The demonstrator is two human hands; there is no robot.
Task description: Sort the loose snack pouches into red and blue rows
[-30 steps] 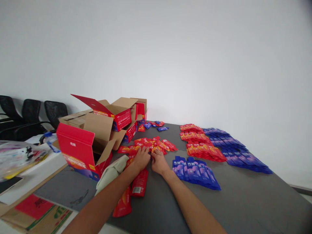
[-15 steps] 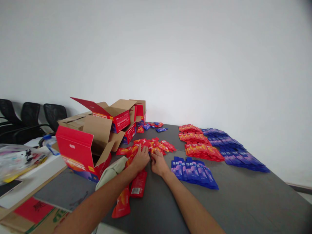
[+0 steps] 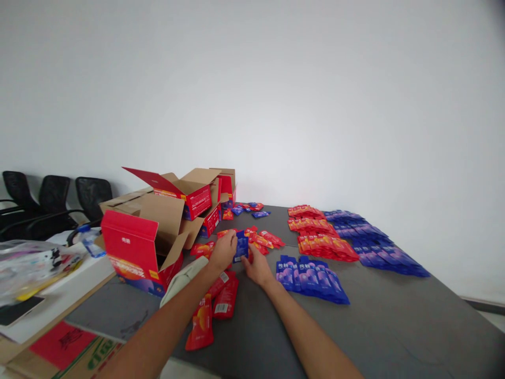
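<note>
Pinching narrowly, with the grip of both left hand (image 3: 224, 253) and right hand (image 3: 259, 266), at twelve o'clock from the body, a flat blue pouch (image 3: 241, 246) of smooth film, with pale print too tiny to read. Spread like a fan at four o'clock from it, on the grey bench (image 3: 260, 337): glossy blue pouches (image 3: 310, 278) with white Chinese characters. Lying at seven o'clock: shiny red pouches (image 3: 201, 323), with a barcode (image 3: 222, 308) on one. Standing at nine o'clock: an open cardboard box (image 3: 130, 239), red outside, brown inside.

Held pouch (image 3: 241, 248): dark blue
Red pouches (image 3: 202, 323): orange patches
Blue pouches (image 3: 310, 278): purple rounds, white lettering
Open boxes (image 3: 130, 239): red, brown inside
Counter (image 3: 394, 321): dark grey
</note>
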